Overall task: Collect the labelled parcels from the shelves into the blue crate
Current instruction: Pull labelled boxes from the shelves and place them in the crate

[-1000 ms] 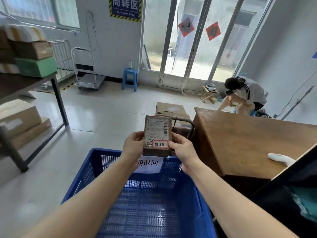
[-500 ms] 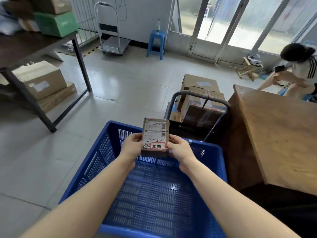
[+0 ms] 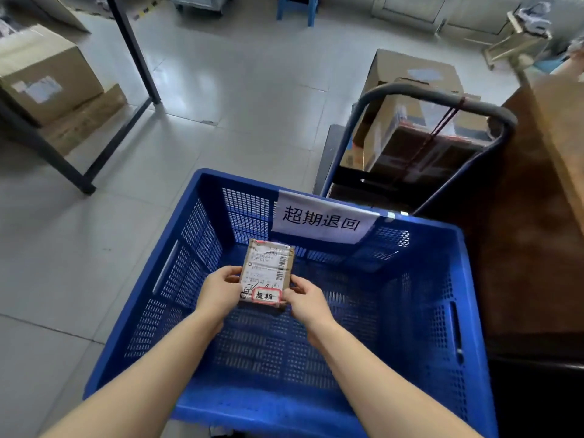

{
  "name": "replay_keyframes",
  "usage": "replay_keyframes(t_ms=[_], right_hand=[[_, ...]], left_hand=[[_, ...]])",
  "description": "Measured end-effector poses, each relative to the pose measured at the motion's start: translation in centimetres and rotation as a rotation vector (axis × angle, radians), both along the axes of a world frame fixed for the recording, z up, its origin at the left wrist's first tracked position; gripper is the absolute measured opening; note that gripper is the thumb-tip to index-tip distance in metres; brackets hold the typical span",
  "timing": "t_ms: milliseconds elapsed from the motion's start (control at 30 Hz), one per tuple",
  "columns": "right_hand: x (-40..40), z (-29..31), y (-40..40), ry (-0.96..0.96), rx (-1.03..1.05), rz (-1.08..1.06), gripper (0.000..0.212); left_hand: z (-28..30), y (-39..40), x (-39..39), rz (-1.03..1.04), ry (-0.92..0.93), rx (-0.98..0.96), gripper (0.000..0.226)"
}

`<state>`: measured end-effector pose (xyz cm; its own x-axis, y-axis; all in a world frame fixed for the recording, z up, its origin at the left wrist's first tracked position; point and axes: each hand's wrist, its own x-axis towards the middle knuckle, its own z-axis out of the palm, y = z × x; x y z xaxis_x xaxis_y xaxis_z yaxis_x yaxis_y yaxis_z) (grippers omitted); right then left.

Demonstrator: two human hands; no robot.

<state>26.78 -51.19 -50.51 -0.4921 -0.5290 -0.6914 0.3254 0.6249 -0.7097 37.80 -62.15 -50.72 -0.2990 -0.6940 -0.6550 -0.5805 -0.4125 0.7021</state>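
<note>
A bright blue crate [image 3: 420, 305] with perforated grid walls carries a white sign [image 3: 319, 221] lettered in black. The brown parcel [image 3: 286, 263] bears a white barcode label [image 3: 267, 270] and a red-bordered white sticker [image 3: 267, 294]. Beyond, tan cardboard boxes [image 3: 47, 71] sit on pale grey floor tiles [image 3: 237, 90], beside a dark-framed trolley [image 3: 436, 99] and a brown wooden bench [image 3: 562, 128].

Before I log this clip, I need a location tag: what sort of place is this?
Probably a parcel depot or courier pickup point. A labelled parcel is held over a signed blue crate, cardboard boxes sit under a shelf, and a hand trolley carries more.
</note>
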Motion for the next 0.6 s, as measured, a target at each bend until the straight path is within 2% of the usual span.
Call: replay_keyframes(t_ms=[367,600], right_hand=[[4.6,-16.8,-2.3,-0.109,0.174,0.030,0.028],[7.2,-26.0,-2.2,-0.199,0.283,0.036,0.031]], left_hand=[[-17.5,-2.1,4.4,0.012,-0.110,0.173,0.041],[-25.3,-2.3,6.5,-0.094,-0.225,0.209,0.041]])
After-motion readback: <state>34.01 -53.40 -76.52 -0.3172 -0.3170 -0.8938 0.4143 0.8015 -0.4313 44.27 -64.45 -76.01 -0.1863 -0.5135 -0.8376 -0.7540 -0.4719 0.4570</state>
